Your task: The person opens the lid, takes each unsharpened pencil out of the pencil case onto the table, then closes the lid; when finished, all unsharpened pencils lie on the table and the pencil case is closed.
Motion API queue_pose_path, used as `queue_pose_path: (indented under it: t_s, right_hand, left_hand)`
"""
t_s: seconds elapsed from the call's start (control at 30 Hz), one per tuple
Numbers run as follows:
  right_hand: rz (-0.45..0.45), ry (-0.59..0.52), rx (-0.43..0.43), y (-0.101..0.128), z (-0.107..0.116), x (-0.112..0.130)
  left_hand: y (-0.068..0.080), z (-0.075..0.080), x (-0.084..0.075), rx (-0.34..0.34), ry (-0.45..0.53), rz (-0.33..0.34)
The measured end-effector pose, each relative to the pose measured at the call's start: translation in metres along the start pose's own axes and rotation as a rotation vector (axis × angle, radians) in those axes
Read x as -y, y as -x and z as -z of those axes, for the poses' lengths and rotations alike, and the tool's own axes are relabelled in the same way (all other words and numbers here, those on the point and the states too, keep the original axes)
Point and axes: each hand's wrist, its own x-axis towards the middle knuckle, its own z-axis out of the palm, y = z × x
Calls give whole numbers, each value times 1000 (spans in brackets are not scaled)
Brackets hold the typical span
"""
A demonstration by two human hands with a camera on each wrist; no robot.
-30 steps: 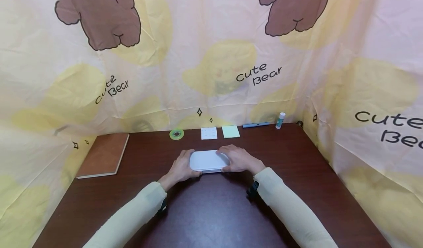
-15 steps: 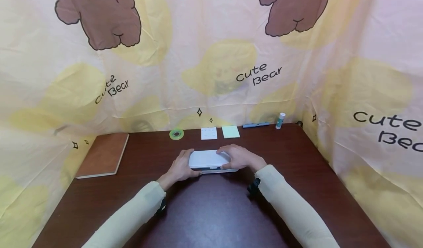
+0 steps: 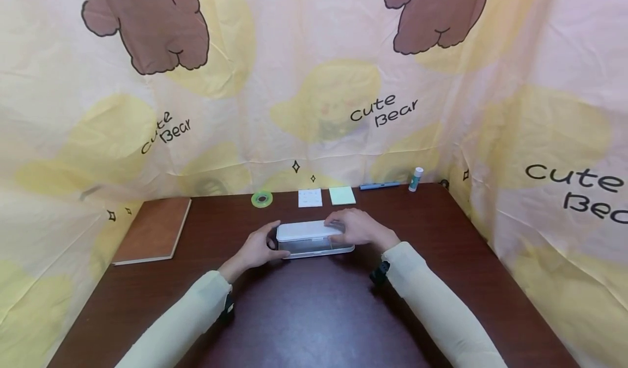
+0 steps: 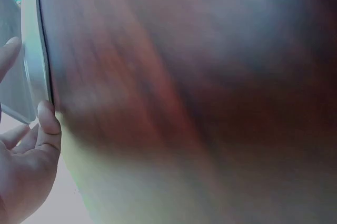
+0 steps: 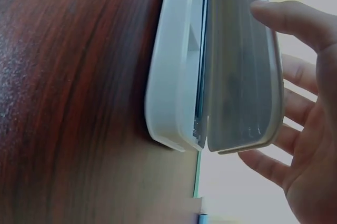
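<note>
1. Pencil case (image 3: pixel 314 239), white, sits mid-table (image 3: pixel 314 313), lid (image 5: pixel 239 71) lifted partway off its base.
2. Right hand (image 3: pixel 360 229) has its grip on the lid; left hand (image 3: pixel 255 249) braces the left end, fingers relaxed.
3. Likely risk: base slides if bracing slackens.

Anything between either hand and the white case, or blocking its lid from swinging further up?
Nothing visible. Both hands are already on the white case: left hand at its left end, right hand on the raised lid. The sticky notes and tape roll lie apart behind it.
</note>
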Motion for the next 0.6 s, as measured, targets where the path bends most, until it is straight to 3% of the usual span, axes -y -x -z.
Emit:
queue_pose_path:
  t_s: [0.2, 0.37, 0.5, 0.6]
  right_hand:
    - [19, 7, -36, 1, 6, 2]
    - [-1, -32, -52, 1, 11, 4]
    - [-55, -77, -51, 1, 14, 4]
    - [-69, -93, -51, 1, 17, 4]
  left_hand:
    - [5, 1, 6, -34, 98, -18]
    - [6, 2, 5, -49, 173, 26]
    - [8, 3, 3, -47, 153, 43]
    - [8, 3, 4, -29, 124, -2]
